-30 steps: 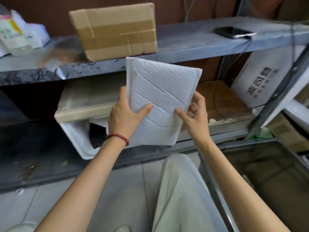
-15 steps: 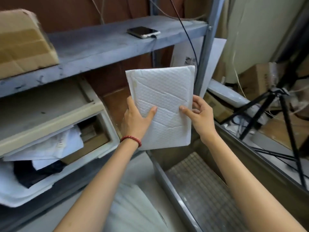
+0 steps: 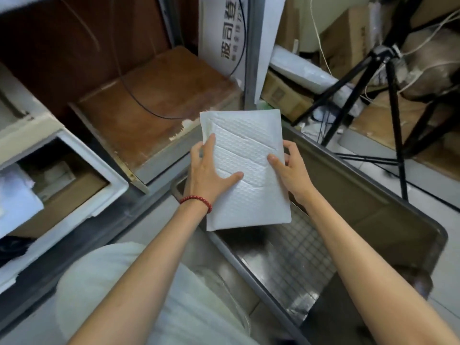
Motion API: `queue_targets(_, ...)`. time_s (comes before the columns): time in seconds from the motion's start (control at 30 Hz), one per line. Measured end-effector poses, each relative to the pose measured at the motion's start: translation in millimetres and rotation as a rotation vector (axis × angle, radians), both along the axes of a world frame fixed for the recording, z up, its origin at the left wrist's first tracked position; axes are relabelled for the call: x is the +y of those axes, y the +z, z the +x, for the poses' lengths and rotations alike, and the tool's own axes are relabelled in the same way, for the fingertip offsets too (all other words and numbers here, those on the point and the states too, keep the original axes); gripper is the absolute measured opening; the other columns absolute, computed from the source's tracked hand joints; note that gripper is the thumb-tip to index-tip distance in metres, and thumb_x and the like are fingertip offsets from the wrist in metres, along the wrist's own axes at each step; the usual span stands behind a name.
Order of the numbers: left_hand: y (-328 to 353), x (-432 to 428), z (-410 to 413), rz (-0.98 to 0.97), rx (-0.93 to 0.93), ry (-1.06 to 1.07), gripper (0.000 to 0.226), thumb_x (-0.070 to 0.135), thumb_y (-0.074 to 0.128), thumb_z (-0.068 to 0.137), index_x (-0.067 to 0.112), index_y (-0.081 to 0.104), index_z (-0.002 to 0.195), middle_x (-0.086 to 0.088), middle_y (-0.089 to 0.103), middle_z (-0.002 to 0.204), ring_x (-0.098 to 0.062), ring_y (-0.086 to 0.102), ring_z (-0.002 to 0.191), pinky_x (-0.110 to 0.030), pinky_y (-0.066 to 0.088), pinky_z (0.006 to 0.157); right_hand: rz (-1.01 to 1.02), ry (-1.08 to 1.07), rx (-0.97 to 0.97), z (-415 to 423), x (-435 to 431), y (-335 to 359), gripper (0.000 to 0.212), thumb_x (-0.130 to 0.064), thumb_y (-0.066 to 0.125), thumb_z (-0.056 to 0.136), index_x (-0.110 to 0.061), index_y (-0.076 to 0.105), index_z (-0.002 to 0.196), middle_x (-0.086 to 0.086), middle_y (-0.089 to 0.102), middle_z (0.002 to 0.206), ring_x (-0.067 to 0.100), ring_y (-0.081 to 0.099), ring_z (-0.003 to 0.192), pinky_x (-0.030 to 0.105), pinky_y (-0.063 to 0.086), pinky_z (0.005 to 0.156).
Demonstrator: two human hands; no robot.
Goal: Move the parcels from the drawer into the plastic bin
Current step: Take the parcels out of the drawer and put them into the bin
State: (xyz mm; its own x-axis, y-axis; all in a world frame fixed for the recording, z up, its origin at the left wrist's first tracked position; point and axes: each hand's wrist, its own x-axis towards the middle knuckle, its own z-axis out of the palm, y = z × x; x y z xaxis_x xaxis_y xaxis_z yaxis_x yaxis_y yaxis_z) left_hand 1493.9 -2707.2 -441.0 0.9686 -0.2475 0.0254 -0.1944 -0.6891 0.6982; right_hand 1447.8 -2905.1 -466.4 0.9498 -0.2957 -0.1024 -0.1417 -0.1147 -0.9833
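In the head view, a white padded parcel [image 3: 249,150] is held over the far end of the grey plastic bin [image 3: 361,195]. Its left edge is gripped by the left hand [image 3: 209,175], with the thumb laid across the front. Its right edge is pinched by the right hand [image 3: 290,170]. The open drawer [image 3: 99,165] is seen at the left, apart from the parcel. Large dark Chinese characters are printed on a white board [image 3: 216,26] behind, but they cannot be read with certainty.

A black tripod [image 3: 383,55] stands on pale floor tiles [image 3: 353,148] beside a grey metal shelf post [image 3: 250,58], with cardboard boxes [image 3: 348,33] behind and a worn brown board [image 3: 161,95] alongside.
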Motion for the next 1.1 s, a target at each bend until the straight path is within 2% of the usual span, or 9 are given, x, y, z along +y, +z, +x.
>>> queue_targets(0.13,-18.3,6.2,6.0,0.414,-0.164,-0.155,0.092,0.065,0.065,0.072,0.031,0.024,0.148,-0.001,0.03,0.147,-0.025,0.033,0.131,-0.043,0.035,0.102,-0.026,-0.029,0.097,-5.8,-23.8,-23.0,0.032,-0.021,0.057,0.097,-0.025,0.041,0.124,0.011,0.066,0.114,0.021,0.068,0.09,0.033,0.057,0.072)
queue_targets(0.23,-34.6,19.8,7.0,0.527,-0.254,-0.147,0.076,0.066,0.061,0.073,0.031,0.041,0.138,0.004,0.044,0.138,-0.022,0.036,0.127,-0.04,0.03,0.097,-0.138,0.012,0.175,-10.1,-36.8,-43.8,0.029,-0.019,0.056,0.096,-0.026,0.044,0.122,0.009,0.066,0.114,0.024,0.067,0.093,0.039,0.055,0.078)
queue_targets(0.33,-52.4,31.9,0.5,0.597,-0.285,-0.152,0.059,0.054,0.061,0.079,0.028,0.05,0.131,0.001,0.045,0.139,-0.023,0.033,0.131,-0.041,0.025,0.1,-0.232,0.08,0.249,-16.6,-33.3,-70.7,0.028,-0.018,0.055,0.096,-0.027,0.046,0.122,-0.006,0.064,0.107,0.016,0.065,0.091,0.039,0.054,0.084)
queue_targets(0.4,-58.9,34.9,-0.4,0.594,-0.33,-0.135,0.051,0.04,0.061,0.083,0.025,0.052,0.131,-0.004,0.04,0.144,-0.026,0.032,0.133,-0.043,0.026,0.101,-0.295,0.143,0.303,-20.6,-25.8,-90.6,0.027,-0.02,0.054,0.096,-0.027,0.047,0.121,-0.015,0.06,0.106,0.015,0.063,0.095,0.044,0.051,0.091)
queue_targets(0.5,-59.7,32.3,7.5,0.586,-0.342,-0.097,0.052,0.03,0.063,0.084,0.023,0.047,0.133,-0.008,0.034,0.148,-0.029,0.033,0.133,-0.044,0.031,0.099,-0.378,0.204,0.379,-23.3,-11.0,-123.5,0.024,-0.019,0.054,0.095,-0.023,0.049,0.119,-0.006,0.062,0.111,0.025,0.06,0.104,0.052,0.045,0.095)
queue_targets(0.67,-65.6,35.2,20.9,0.511,-0.307,-0.02,0.05,0.009,0.059,0.088,0.028,0.047,0.133,-0.004,0.042,0.137,-0.028,0.046,0.117,-0.043,0.036,0.092,-0.431,0.206,0.535,-12.7,14.1,-167.1,0.026,-0.024,0.054,0.095,-0.032,0.05,0.12,0.002,0.065,0.107,0.028,0.06,0.098,0.041,0.045,0.088)
queue_targets(0.8,-68.2,39.2,34.1,0.429,-0.258,-0.007,0.066,-0.014,0.051,0.08,0.032,0.051,0.127,-0.003,0.047,0.128,-0.027,0.048,0.109,-0.041,0.035,0.087,-0.409,0.28,0.566,5.8,33.2,-184.0,0.031,-0.02,0.056,0.094,-0.025,0.05,0.123,0.005,0.064,0.108,0.025,0.059,0.094,0.032,0.04,0.078)
queue_targets(0.93,-71.6,52.9,43.3,0.446,-0.301,-0.01,0.07,-0.017,0.049,0.077,0.033,0.052,0.125,-0.001,0.048,0.127,-0.026,0.047,0.107,-0.037,0.031,0.081,-0.348,0.261,0.606,15.7,48.7,-197.6,0.036,-0.019,0.056,0.095,-0.022,0.047,0.13,0.004,0.062,0.106,0.022,0.057,0.089,0.027,0.036,0.075)
queue_targets(1.1,-69.2,81.9,55.8,0.489,-0.305,-0.011,0.057,-0.007,0.05,0.085,0.035,0.052,0.124,0.0,0.049,0.127,-0.026,0.047,0.107,-0.036,0.031,0.079,-0.348,0.32,0.605,30.7,70.3,-213.6,0.053,-0.02,0.063,0.091,-0.016,0.042,0.139,0.012,0.056,0.13,0.03,0.055,0.114,0.033,0.042,0.089)
